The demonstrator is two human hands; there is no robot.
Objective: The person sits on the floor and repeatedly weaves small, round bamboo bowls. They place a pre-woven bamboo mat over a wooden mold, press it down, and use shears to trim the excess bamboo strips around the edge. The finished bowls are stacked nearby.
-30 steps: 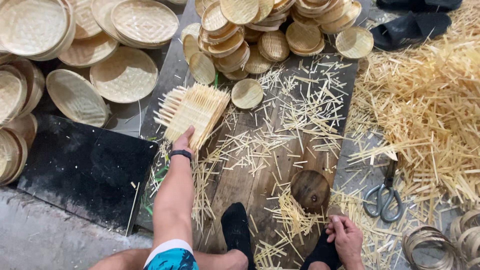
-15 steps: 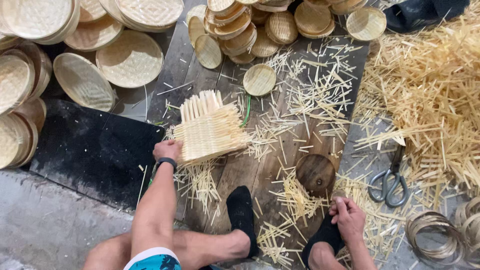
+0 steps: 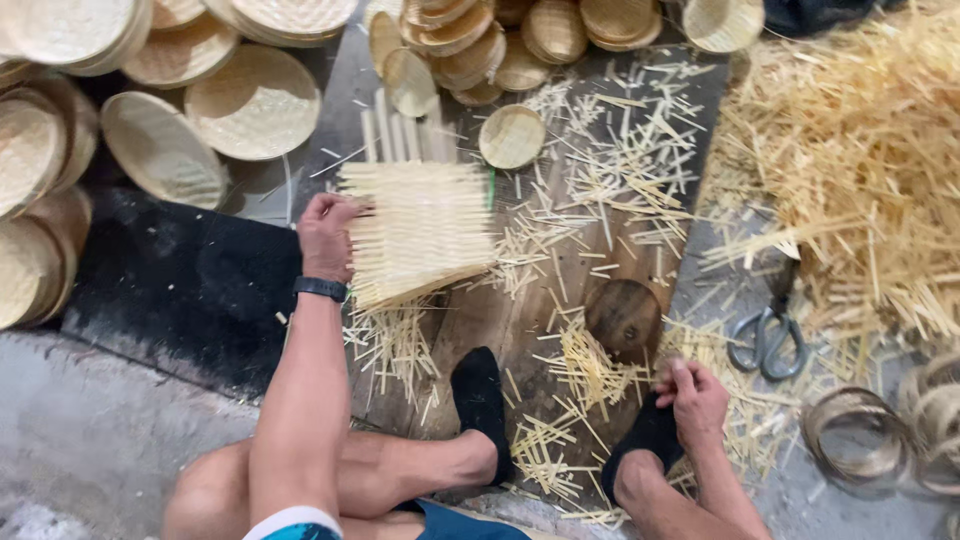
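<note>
My left hand grips the left edge of a square woven bamboo mat with loose strip ends sticking out at its far side. The mat lies on a wooden board in front of my knees. My right hand rests low at the right, fingers curled on my black-socked foot, beside a dark round wooden block. A black band sits on my left wrist. My other black-socked foot rests on the board.
Stacks of round woven bamboo trays fill the far left and back. A small round tray lies past the mat. A heap of bamboo offcuts lies right, with scissors and bamboo hoops. A black mat lies left.
My left hand has pulled the woven mat from the far end of the board toward me and turned it flat. My right hand has stayed by my foot.
</note>
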